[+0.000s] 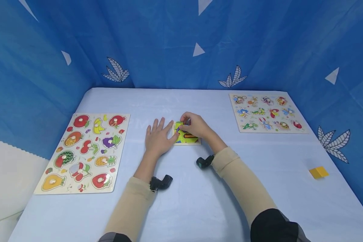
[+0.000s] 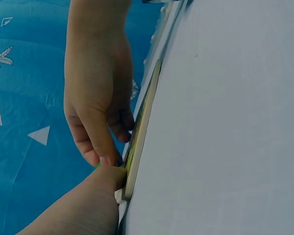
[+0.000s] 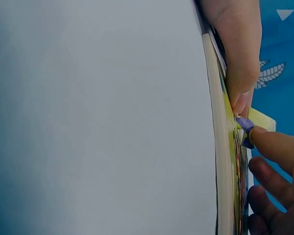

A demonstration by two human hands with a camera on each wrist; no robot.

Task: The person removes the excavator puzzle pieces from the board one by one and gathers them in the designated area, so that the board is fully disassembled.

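Observation:
A small jigsaw puzzle board [image 1: 186,144] with a yellow-green picture and a pale rim lies mid-table. Over its upper left part, my right hand [image 1: 198,126] pinches a jigsaw piece [image 3: 245,128] between thumb and fingers; yellow-green and purple show on it. The piece stands tilted up from the board in the right wrist view. My left hand [image 1: 159,138] lies palm down on the table to the left, fingers spread. Its thumb reaches the board's left edge, close to the piece. In the left wrist view, the right fingertips meet this thumb [image 2: 112,177].
A fruit peg board [image 1: 90,151] lies on the left of the white-covered table [image 1: 181,208], an insect board [image 1: 269,112] at the back right. Two yellow blocks or one folded yellow shape [image 1: 319,172] sit near the right edge. Blue curtains [image 1: 169,43] surround the table.

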